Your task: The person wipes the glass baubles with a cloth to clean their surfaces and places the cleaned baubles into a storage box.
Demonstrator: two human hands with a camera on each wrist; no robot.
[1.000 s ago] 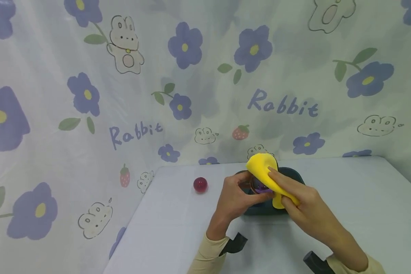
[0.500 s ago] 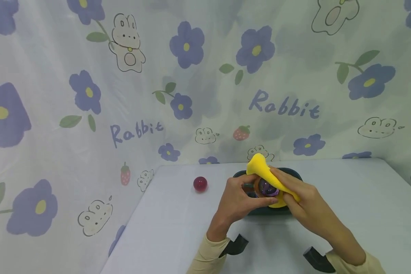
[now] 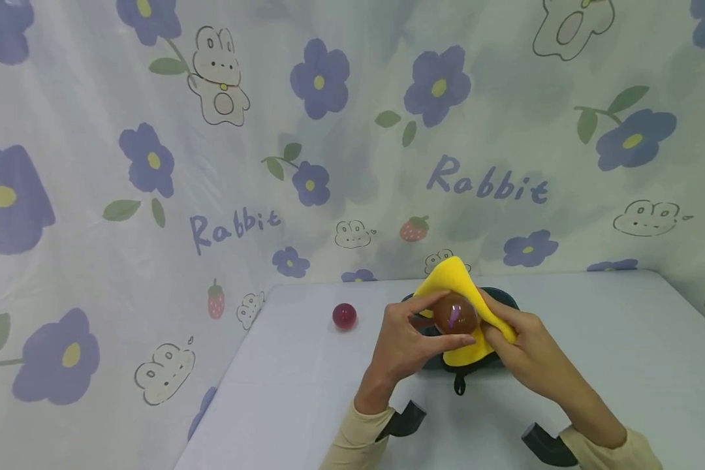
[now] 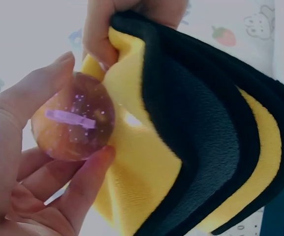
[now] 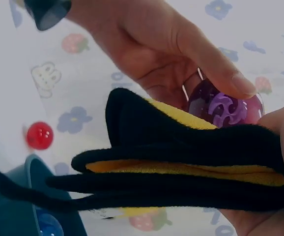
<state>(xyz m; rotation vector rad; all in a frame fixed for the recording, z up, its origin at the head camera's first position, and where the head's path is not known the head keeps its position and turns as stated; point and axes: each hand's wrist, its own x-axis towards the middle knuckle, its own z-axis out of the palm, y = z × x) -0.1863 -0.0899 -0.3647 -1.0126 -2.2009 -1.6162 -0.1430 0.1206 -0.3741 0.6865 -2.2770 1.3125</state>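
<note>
A clear ball [image 3: 454, 314] with a purple shape and glitter inside is pinched between the thumb and fingers of my left hand [image 3: 408, 336]. My right hand [image 3: 525, 346] grips a yellow cloth [image 3: 455, 277] with dark edging and a dark back. In the left wrist view the cloth [image 4: 137, 172] hangs in folds right beside the ball [image 4: 75, 118]. From the right wrist view, the purple shape in the ball [image 5: 225, 105] shows as a curved swirl, and the folded cloth [image 5: 181, 147] covers part of the right hand.
Behind the hands stands a dark teal bin [image 3: 502, 295], with a blue ball [image 5: 48, 225] inside it in the right wrist view. Left of the hands, a red ball [image 3: 344, 316] rests on the white table [image 3: 294, 378]. A patterned curtain [image 3: 352, 143] hangs behind the table.
The cloth has opened out behind the ball, and its dark hanging loop now shows below. The ball has turned and is more exposed. The red ball stays in place.
</note>
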